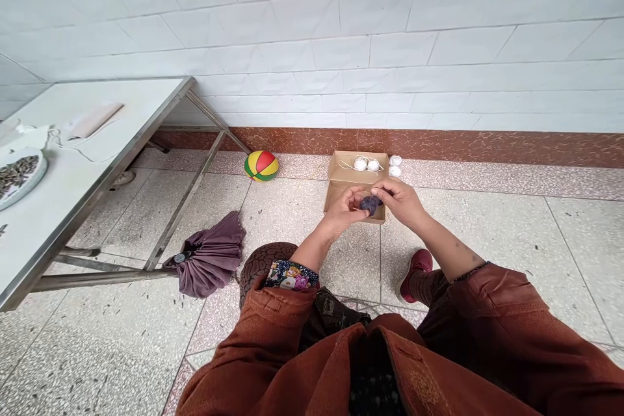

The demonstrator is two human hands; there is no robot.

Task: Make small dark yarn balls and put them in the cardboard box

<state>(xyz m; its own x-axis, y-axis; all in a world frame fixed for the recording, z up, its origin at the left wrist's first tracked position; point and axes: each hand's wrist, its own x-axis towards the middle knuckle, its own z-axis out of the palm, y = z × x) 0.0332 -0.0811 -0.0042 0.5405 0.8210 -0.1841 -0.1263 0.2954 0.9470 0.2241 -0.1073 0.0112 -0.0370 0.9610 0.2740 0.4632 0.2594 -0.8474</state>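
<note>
My left hand (347,209) holds a small ball of dark purple yarn (369,206), its fingers and thumb curled around the left side. At the ball's upper right, my right hand (400,201) is closed in a pinch on the yarn; the fingertips partly cover what lies between them. Both hands are above an open cardboard box (336,195). Inside the raised lid are two white yarn balls (366,164) with loose strands. More white yarn balls (395,166) rest on the floor just right of the lid.
A metal-framed table (117,143) stands at the left, carrying a bowl of dark dried pieces (19,175) and a rolled beige cloth (97,120). On the floor lie a colourful ball (262,166) and a folded purple umbrella (212,253). A tiled wall (341,52) closes off the far side.
</note>
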